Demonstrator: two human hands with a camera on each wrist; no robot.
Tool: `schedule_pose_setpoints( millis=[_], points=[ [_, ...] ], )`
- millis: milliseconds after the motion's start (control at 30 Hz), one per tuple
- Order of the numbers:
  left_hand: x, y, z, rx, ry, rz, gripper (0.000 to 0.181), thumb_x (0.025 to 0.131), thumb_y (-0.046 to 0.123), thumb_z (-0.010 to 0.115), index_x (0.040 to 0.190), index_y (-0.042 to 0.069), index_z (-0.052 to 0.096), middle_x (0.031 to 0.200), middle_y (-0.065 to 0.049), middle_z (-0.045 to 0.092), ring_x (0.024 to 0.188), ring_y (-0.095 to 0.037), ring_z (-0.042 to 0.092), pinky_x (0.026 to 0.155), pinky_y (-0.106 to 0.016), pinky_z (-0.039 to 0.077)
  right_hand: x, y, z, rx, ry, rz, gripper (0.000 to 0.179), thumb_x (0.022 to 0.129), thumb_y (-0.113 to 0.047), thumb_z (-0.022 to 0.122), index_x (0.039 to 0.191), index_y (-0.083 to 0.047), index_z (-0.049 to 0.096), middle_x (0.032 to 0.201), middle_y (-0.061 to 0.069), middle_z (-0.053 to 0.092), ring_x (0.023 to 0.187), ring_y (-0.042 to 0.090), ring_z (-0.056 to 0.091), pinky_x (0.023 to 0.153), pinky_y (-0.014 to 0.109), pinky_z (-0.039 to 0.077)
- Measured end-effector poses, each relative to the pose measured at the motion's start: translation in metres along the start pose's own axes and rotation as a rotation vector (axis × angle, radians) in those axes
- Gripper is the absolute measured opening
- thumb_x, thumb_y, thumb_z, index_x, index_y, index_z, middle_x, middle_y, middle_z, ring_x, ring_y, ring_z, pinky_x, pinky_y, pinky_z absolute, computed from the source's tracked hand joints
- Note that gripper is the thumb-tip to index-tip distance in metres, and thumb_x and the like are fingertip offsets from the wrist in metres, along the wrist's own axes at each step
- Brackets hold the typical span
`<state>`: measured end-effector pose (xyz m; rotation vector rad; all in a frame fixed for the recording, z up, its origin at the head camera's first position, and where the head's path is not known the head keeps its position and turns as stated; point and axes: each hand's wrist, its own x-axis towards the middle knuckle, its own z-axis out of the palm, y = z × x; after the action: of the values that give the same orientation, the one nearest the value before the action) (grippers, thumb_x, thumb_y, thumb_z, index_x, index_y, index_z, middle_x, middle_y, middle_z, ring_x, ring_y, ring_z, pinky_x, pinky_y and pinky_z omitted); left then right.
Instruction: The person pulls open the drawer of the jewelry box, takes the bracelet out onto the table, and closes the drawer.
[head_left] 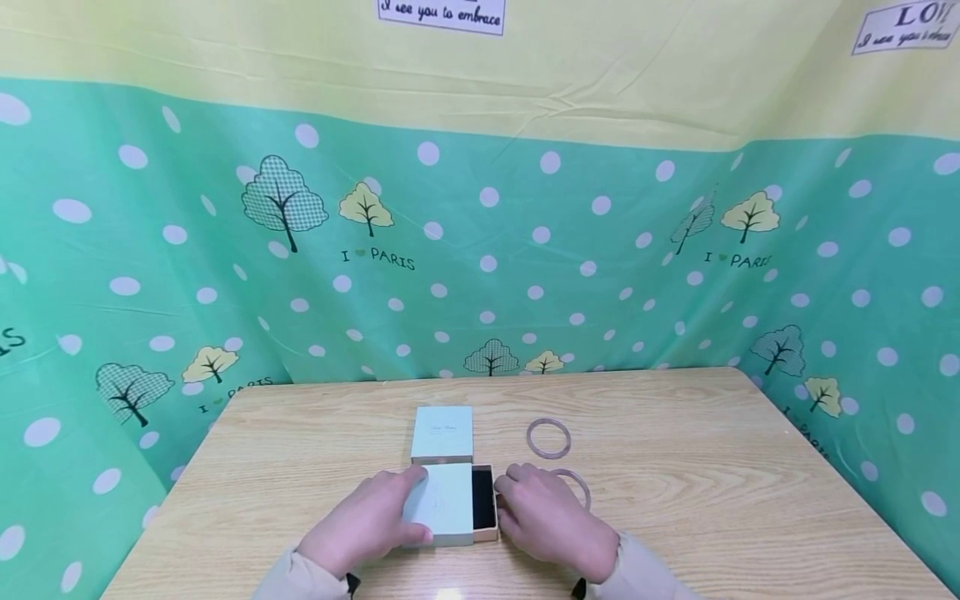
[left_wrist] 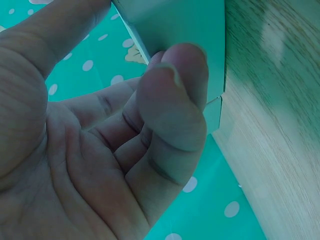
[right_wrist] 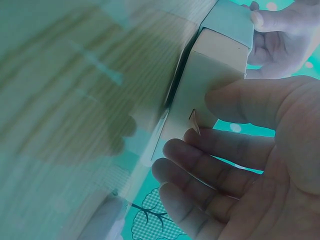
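Note:
A pale blue drawer-style gift box [head_left: 442, 504] lies on the table, its inner drawer [head_left: 484, 533] partly out to the right and showing a black lining. My left hand [head_left: 375, 512] holds the sleeve at its left end, thumb at the near edge and fingers at the far corner. By the drawer's end face is my right hand [head_left: 543, 512], thumb and fingers apart around a small ribbon tab [right_wrist: 195, 122]. Partly behind that hand lies a translucent lilac bangle [head_left: 585, 485].
Behind the open box sits a second pale blue box [head_left: 442, 433] with small print on its lid. Another lilac bangle [head_left: 548, 438] lies to its right. A green dotted curtain [head_left: 487, 250] hangs along the far edge of the wooden table [head_left: 675, 467].

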<state>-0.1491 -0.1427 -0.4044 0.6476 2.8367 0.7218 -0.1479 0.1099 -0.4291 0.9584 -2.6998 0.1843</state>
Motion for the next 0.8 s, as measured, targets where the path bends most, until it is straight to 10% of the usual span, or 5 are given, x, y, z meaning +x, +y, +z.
schedule_pose_setpoints(
  millis=[800],
  points=[
    [0.0014,-0.0007,0.0015,-0.007,-0.001,-0.008,0.073,0.067,0.034,0.085,0.125,0.000,0.054,0.093,-0.008,0.064,0.074,-0.015,0.052,0.066,-0.038,0.049,0.0029,-0.0022,0.0007,0.011,-0.006,0.014,0.008,0.081,-0.020,0.066,0.079,-0.015,0.060,0.072,-0.008,0.048,0.065,0.009,0.047,0.055,0.024,0.042]
  ],
)
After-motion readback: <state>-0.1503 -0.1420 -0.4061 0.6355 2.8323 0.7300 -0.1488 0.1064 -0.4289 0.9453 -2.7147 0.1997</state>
